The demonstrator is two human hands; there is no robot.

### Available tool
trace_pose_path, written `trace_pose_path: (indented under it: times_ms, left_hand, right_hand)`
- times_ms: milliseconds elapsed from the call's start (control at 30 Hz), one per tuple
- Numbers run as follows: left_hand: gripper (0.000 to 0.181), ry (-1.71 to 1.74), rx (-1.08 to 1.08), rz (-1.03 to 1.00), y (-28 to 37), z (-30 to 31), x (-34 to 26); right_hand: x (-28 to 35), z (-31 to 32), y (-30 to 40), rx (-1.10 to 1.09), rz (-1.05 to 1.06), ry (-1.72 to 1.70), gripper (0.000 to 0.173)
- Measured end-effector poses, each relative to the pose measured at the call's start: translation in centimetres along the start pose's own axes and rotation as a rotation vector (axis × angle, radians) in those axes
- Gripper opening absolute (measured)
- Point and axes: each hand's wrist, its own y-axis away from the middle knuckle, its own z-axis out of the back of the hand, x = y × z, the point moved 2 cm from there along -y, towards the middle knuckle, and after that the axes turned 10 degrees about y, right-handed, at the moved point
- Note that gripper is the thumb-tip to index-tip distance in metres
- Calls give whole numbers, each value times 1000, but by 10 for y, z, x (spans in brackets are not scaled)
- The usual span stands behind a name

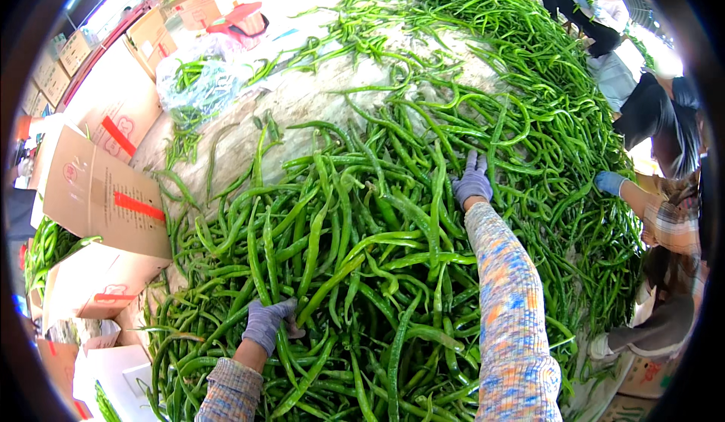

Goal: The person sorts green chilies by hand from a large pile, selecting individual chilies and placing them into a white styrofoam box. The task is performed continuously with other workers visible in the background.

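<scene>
A deep heap of long green chili peppers spreads in front of me over a pale sheet. My left hand, in a thin grey-purple glove, is closed around some long peppers at the near side of the heap. Their ends stick up past the thumb, and the fingertips are partly hidden among other peppers. Farther off to the right, my right hand wears the same kind of glove. It lies on the peppers with its fingers stretched and apart, and no pepper shows in its grasp.
Left of the heap stands an open cardboard box with peppers in it. A clear plastic bag holding some peppers lies beyond, near a red bag. Several people are along the right edge, one reaching in with a blue-gloved hand.
</scene>
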Motion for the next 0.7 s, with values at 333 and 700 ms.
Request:
trace_pose_path:
  times_ms: [333, 700]
  left_hand:
    - [15, 28, 79, 59, -7, 7, 4]
    - [16, 43, 71, 75, -12, 5, 4]
  right_hand:
    - [0, 6, -13, 26, 12, 124, 93]
    - [-4, -2, 7, -41, -3, 117, 41]
